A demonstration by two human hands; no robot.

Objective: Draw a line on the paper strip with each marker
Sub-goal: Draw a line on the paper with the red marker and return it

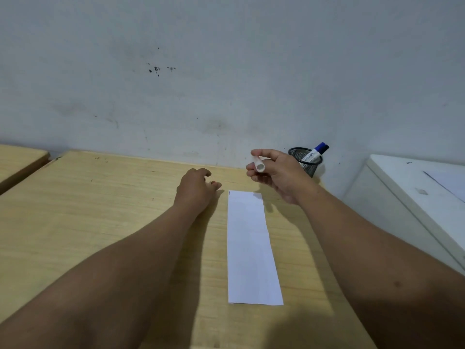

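Note:
A white paper strip (249, 248) lies lengthwise on the wooden desk (100, 210). It bears a short dark mark at its far left corner. My right hand (276, 172) hovers above the strip's far end, shut on a white marker (259, 166) whose round butt end faces me; its tip is hidden. My left hand (196, 190) rests on the desk just left of the strip's far end, fingers curled down. A small red bit (213, 182) shows at its fingertips; whether it is held I cannot tell. A blue-capped marker (317, 152) stands in a black mesh cup (308, 163).
The mesh cup stands at the desk's far right corner against the grey wall, right behind my right hand. A white cabinet (415, 197) adjoins the desk on the right. Another wooden desk (17, 162) sits at the far left.

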